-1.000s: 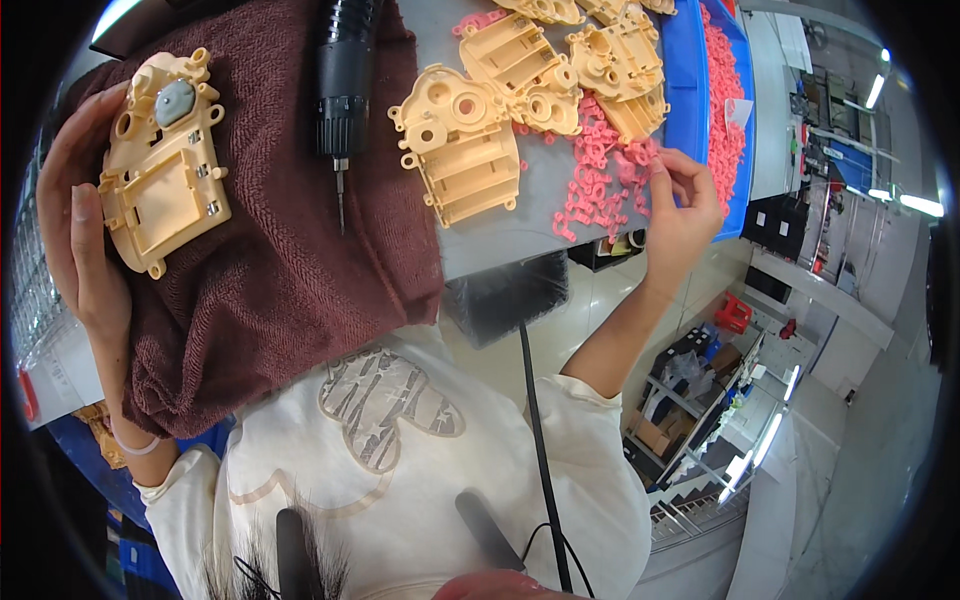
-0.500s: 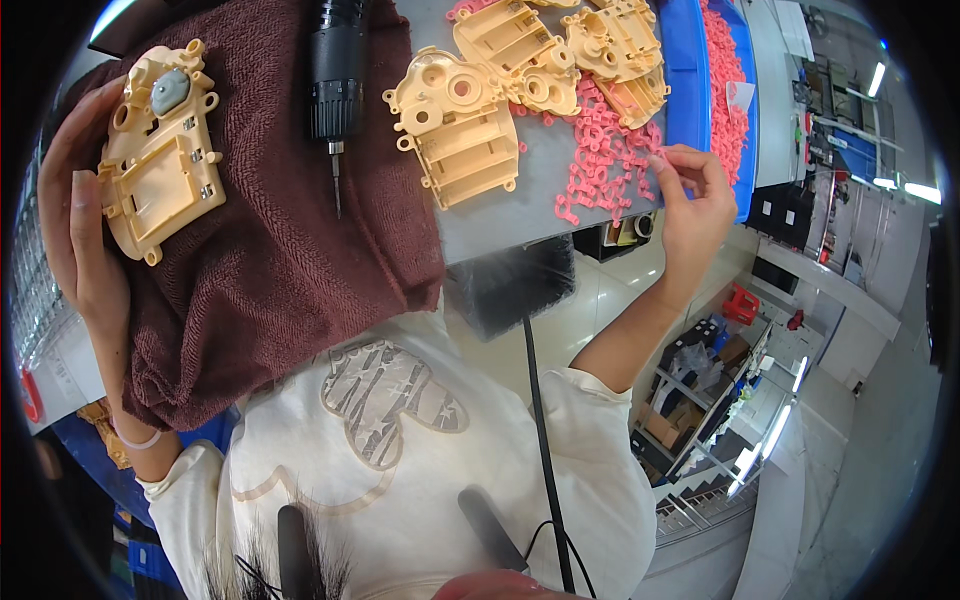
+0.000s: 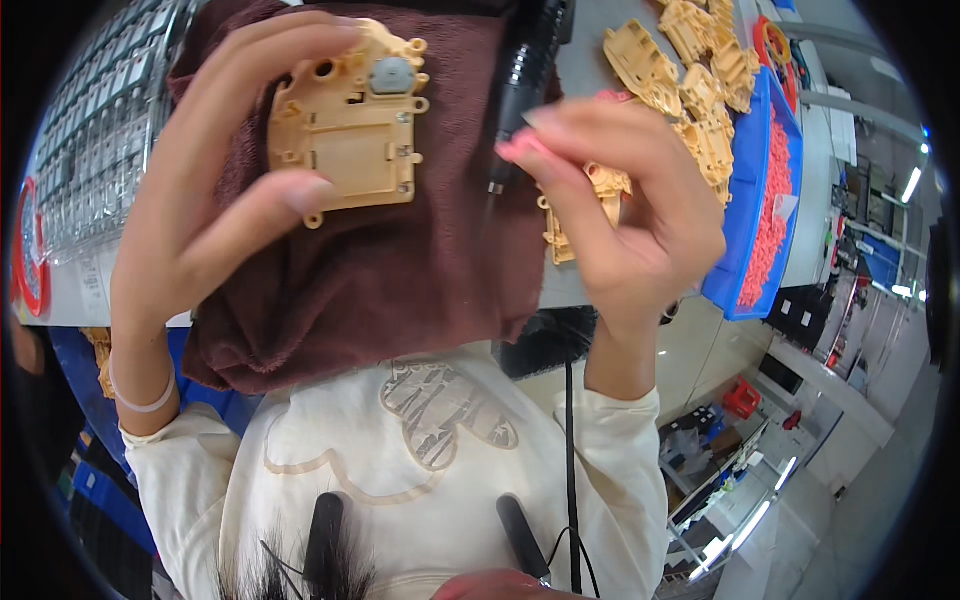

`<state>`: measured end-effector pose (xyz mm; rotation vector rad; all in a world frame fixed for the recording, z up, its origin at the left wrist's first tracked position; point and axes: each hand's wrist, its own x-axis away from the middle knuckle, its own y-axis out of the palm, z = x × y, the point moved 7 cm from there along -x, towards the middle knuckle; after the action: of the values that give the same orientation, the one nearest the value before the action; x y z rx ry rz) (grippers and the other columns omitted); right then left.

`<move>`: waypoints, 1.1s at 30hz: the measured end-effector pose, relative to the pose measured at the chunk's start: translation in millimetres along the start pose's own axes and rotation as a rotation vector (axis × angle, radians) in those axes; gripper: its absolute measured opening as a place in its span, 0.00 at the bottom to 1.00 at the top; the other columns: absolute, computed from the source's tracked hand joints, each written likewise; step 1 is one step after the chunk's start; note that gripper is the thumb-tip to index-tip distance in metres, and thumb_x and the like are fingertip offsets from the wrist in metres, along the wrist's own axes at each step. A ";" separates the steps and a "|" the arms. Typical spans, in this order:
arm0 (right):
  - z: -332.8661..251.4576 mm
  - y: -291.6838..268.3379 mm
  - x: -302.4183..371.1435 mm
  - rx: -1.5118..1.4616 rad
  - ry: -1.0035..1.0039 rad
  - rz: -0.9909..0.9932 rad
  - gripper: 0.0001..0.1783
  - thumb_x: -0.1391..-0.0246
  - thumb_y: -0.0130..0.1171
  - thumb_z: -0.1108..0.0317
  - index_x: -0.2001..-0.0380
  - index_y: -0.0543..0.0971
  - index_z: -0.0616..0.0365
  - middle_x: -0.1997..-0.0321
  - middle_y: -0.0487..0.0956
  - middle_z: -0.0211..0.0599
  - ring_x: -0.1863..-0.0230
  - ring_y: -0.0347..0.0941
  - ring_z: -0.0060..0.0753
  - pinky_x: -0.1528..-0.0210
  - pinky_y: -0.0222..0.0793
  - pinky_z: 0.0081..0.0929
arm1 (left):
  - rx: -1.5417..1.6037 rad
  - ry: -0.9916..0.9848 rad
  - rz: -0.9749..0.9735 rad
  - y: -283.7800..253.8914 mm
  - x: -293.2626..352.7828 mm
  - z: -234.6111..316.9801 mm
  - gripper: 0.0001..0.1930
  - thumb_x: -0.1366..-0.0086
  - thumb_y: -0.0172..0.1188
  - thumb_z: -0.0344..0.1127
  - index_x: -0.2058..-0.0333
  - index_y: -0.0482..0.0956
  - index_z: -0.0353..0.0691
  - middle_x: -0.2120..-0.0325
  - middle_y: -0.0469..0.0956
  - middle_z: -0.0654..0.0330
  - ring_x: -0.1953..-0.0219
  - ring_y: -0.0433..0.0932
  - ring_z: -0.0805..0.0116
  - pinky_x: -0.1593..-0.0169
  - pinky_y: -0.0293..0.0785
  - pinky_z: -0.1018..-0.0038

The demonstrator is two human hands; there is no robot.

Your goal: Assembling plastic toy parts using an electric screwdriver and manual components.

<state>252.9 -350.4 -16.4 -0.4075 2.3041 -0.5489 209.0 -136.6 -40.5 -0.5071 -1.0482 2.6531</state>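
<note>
Since the right hand [image 3: 645, 205] left the counter's front edge [image 3: 562, 288], its grip pinches a pink part [image 3: 522, 149] nearer the housing [image 3: 360, 155] the left hand [image 3: 195, 190] clasps.

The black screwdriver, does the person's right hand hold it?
No: the right hand is pinching a small pink part, and the black screwdriver is outside its grip.

A yellow plastic housing [image 3: 360, 160] faces up over maroon cloth [image 3: 400, 280], a small pink piece [image 3: 521, 148] to its right.
</note>
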 end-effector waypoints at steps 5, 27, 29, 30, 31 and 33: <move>-0.4 55.0 -32.2 -0.024 -0.215 -0.049 0.11 0.60 0.69 0.81 0.71 0.80 0.61 0.68 0.80 0.37 0.69 0.76 0.37 0.68 0.73 0.28 | 0.019 0.019 0.014 11.7 -2.8 -3.4 0.42 0.46 0.68 0.48 0.37 0.63 0.34 0.39 0.64 0.48 0.36 0.63 0.51 0.34 0.58 0.62; -8.1 72.0 -39.3 0.180 -0.179 -0.200 0.16 0.64 0.71 0.77 0.67 0.82 0.55 0.65 0.82 0.33 0.66 0.76 0.37 0.63 0.72 0.29 | 0.153 0.131 0.168 25.0 3.0 -17.3 0.41 0.46 0.68 0.45 0.38 0.62 0.32 0.40 0.65 0.45 0.37 0.64 0.47 0.35 0.61 0.57; -11.6 72.2 -38.9 0.216 -0.190 -0.215 0.16 0.64 0.71 0.77 0.66 0.83 0.55 0.65 0.82 0.32 0.66 0.76 0.37 0.64 0.72 0.30 | 0.167 0.141 0.190 24.2 2.6 -18.1 0.41 0.47 0.69 0.44 0.38 0.62 0.32 0.40 0.66 0.45 0.37 0.64 0.47 0.36 0.60 0.57; -14.4 72.7 -37.9 0.220 -0.208 -0.241 0.18 0.62 0.70 0.80 0.63 0.82 0.59 0.65 0.81 0.34 0.65 0.76 0.33 0.62 0.71 0.26 | 0.168 0.141 0.191 23.9 2.7 -18.9 0.41 0.47 0.69 0.44 0.38 0.62 0.32 0.40 0.66 0.45 0.37 0.64 0.47 0.36 0.60 0.57; -17.5 73.2 -36.6 0.225 -0.226 -0.267 0.19 0.61 0.70 0.82 0.61 0.81 0.62 0.65 0.81 0.35 0.63 0.76 0.30 0.61 0.70 0.22 | 0.168 0.143 0.189 23.5 3.0 -19.4 0.41 0.47 0.69 0.44 0.38 0.62 0.32 0.40 0.66 0.45 0.38 0.65 0.47 0.36 0.60 0.57; -19.1 69.8 -40.4 0.174 -0.101 -0.283 0.19 0.59 0.67 0.84 0.59 0.81 0.63 0.64 0.79 0.36 0.64 0.75 0.29 0.62 0.70 0.20 | 0.169 0.145 0.190 22.4 3.5 -19.3 0.42 0.47 0.70 0.44 0.38 0.62 0.33 0.40 0.66 0.45 0.38 0.65 0.47 0.36 0.60 0.57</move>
<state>258.2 -267.7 -15.2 -0.6652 2.0947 -0.8413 211.4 -139.6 -70.0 -0.7839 -0.7605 2.7845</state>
